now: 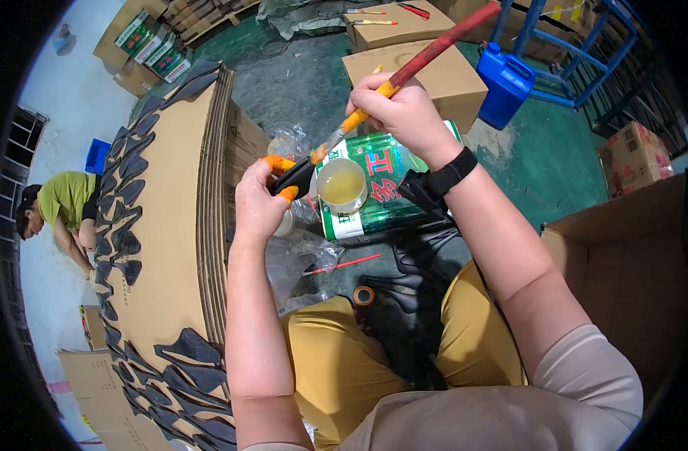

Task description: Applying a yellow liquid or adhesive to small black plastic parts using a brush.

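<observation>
My left hand, with orange covers on thumb and finger, pinches a small black piece that looks like a shoe part. In my right hand is a paintbrush with a red handle wrapped in yellow-orange tape. Its bristles meet the upper edge of the black piece, or nearly so; contact is hard to tell. Just right of the piece, a round cup of yellowish liquid stands on a green printed box. A black band circles my right wrist.
Rows of black pieces lie on stacked cardboard sheets at left; a person bends beyond them. Plastic bags, a red stick and a tape roll lie below. Around stand cartons and a blue jerrycan.
</observation>
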`<state>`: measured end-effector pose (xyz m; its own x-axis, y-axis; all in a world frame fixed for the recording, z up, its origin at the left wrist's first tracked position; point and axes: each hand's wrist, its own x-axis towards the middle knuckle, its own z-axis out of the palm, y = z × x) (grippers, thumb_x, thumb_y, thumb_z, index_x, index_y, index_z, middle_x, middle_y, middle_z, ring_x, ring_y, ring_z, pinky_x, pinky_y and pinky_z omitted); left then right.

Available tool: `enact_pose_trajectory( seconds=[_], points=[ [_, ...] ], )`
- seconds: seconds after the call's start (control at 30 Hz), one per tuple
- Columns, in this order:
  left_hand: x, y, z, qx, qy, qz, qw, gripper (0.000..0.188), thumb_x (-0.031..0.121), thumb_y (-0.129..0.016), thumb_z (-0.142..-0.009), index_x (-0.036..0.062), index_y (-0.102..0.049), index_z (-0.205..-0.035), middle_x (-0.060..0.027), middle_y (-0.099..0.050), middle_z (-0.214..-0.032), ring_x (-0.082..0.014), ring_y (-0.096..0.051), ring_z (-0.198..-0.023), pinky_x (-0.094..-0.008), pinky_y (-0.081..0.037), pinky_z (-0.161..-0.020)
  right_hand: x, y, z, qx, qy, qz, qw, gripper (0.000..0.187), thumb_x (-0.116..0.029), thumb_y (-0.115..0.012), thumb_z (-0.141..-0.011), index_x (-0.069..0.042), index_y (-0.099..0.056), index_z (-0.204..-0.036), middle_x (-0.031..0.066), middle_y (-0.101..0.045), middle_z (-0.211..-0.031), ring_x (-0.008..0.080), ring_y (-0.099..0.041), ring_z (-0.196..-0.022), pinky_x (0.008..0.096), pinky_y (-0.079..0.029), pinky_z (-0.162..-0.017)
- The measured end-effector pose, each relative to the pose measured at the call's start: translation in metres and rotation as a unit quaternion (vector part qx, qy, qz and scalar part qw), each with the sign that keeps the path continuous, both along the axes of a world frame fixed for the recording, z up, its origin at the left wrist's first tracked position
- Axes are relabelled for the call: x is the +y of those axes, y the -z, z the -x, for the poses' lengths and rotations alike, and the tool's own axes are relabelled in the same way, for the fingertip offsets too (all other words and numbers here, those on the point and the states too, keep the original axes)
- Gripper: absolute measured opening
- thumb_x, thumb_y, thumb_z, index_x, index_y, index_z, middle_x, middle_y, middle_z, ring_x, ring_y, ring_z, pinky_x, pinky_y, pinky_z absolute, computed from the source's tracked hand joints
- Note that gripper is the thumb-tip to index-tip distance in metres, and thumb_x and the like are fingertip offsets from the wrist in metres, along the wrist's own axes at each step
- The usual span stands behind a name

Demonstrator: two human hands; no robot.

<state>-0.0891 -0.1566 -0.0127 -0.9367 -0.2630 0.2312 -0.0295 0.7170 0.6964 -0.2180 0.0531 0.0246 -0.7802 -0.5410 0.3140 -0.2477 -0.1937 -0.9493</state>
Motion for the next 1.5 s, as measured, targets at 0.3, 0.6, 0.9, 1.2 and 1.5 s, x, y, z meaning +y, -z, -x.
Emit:
enact_pose_trajectory(
  seconds=[0.3,0.6,0.9,1.2,1.5],
  points=[
    [-0.002,-0.001,0.0,0.005,-0.002,0.006,1.0,0.033,-0.006,-0.066,-0.06,0.0027,-0.06,-0.09,-0.0085,-0.056,-0.08,-0.0181,-0.054,-0.064,-0.0289,-0.045,-0.061,-0.001,-0.008,0.0,-0.032,-0.019,0.03,0.999,0.021,-0.018,-0.055,-0.085,-0.002,-0.06,-0.072,-0.001,-0.054,-0.064,0.0031,-0.04,-0.049,0.0183,-0.03,-0.045],
    [0.002,-0.004,0.005,0.019,0.012,0.002,1.0,0.031,-0.003,-0.065,-0.062,0.0018,-0.059,-0.091,-0.01,-0.057,-0.081,-0.0224,-0.056,-0.07,-0.0295,-0.046,-0.066,0.008,-0.009,0.008,-0.025,0.023,0.003,0.999,0.018,-0.015,-0.055,-0.081,-0.004,-0.063,-0.07,-0.0013,-0.055,-0.061,0.0025,-0.042,-0.05,0.019,-0.031,-0.044],
    [-0.05,0.019,-0.013,-0.006,0.092,-0.07,0.993,0.042,-0.008,-0.061,-0.071,0.0037,-0.054,-0.111,-0.0077,-0.057,-0.1,-0.0183,-0.055,-0.092,-0.0293,-0.045,-0.082,-0.025,0.011,0.001,-0.03,0.019,0.079,0.996,0.015,-0.014,-0.057,-0.077,-0.001,-0.056,-0.068,0.0058,-0.059,-0.063,0.014,-0.056,-0.059,0.0291,-0.045,-0.057],
    [-0.014,-0.012,-0.012,-0.014,-0.005,-0.19,0.982,0.044,-0.003,-0.069,-0.074,0.0053,-0.053,-0.113,-0.0073,-0.057,-0.104,-0.0184,-0.053,-0.094,-0.0307,-0.045,-0.081,-0.003,0.015,0.005,-0.044,0.084,0.105,0.99,0.019,-0.015,-0.055,-0.081,-0.003,-0.054,-0.066,0.0047,-0.057,-0.06,0.0125,-0.051,-0.052,0.0268,-0.041,-0.049],
    [-0.017,-0.009,-0.019,0.039,0.003,-0.348,0.937,0.046,-0.004,-0.07,-0.073,0.0035,-0.051,-0.115,-0.0066,-0.055,-0.101,-0.0176,-0.052,-0.091,-0.028,-0.043,-0.079,0.017,0.008,0.001,-0.147,0.059,0.11,0.981,0.029,-0.029,-0.06,-0.087,-0.007,-0.054,-0.069,-0.0016,-0.051,-0.056,0.0049,-0.043,-0.042,0.0202,-0.031,-0.038]
  ],
)
